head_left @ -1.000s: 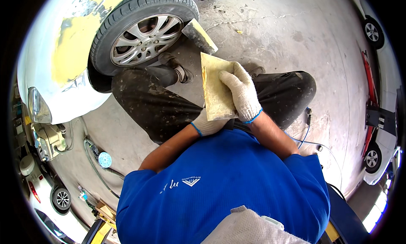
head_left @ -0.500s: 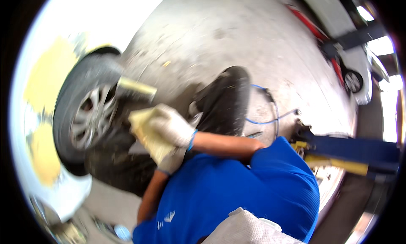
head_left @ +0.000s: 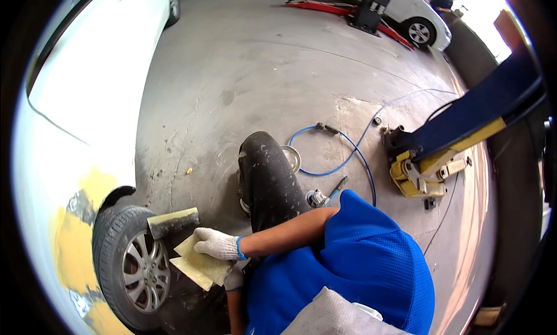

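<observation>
Low in the view, my gloved right hand [head_left: 214,244] grips two yellowed, paper-like sheets [head_left: 191,265] fanned apart. My gloved left hand [head_left: 234,280] is underneath them, its fingers hidden. A block with a yellowish edge and dark, worn face [head_left: 174,224] lies just beyond the sheets, beside the car's front tyre [head_left: 110,259]. The white car [head_left: 98,126] on my left has rough yellow filler patches [head_left: 72,248] with grey areas around the wheel arch.
A coiled blue hose [head_left: 357,149] lies right of my knee [head_left: 264,166], near a small tool [head_left: 318,198] and a metal ring [head_left: 293,156]. A blue-and-yellow lift post [head_left: 452,137] stands at right. Another white car [head_left: 400,10] and red lift arms [head_left: 316,5] are behind.
My view has swung rightward, bringing the lift post and hose into full view. The yellow sheets, one stack earlier, now show as two fanned pieces in my right hand.
</observation>
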A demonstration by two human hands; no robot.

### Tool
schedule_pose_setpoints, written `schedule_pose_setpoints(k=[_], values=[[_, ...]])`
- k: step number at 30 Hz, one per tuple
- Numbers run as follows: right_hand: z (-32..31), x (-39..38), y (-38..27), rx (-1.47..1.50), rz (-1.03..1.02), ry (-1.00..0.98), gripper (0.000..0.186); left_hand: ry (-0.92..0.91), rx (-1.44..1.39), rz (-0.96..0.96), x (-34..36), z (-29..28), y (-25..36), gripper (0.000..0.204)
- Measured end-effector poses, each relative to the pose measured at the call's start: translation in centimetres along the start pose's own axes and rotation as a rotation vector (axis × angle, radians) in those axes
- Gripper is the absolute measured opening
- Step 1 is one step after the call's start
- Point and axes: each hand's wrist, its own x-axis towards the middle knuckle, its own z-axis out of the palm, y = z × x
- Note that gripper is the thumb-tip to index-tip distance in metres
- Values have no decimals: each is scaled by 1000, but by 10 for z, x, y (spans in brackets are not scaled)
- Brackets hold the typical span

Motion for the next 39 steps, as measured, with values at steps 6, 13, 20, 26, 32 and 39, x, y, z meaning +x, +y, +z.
schedule_pose_setpoints(k=[6,13,20,26,32,39], values=[[-39,-5,-5,122,87,107,37,-68,1,56,25,16,3,36],[-54,-1,6,180,98,159,36,-34,-11,44,37,17,0,37],[-45,-10,18,193,185,44,37,74,4,-37,52,11,-13,38],[-39,11,-17,96,27,-44,39,-23,30,23,43,37,-4,39],[-49,2,-2,195,155,34,40,116,60,-87,51,4,-33,40],[-38,-2,-8,139,87,-59,39,59,79,-38,50,24,-30,41]])
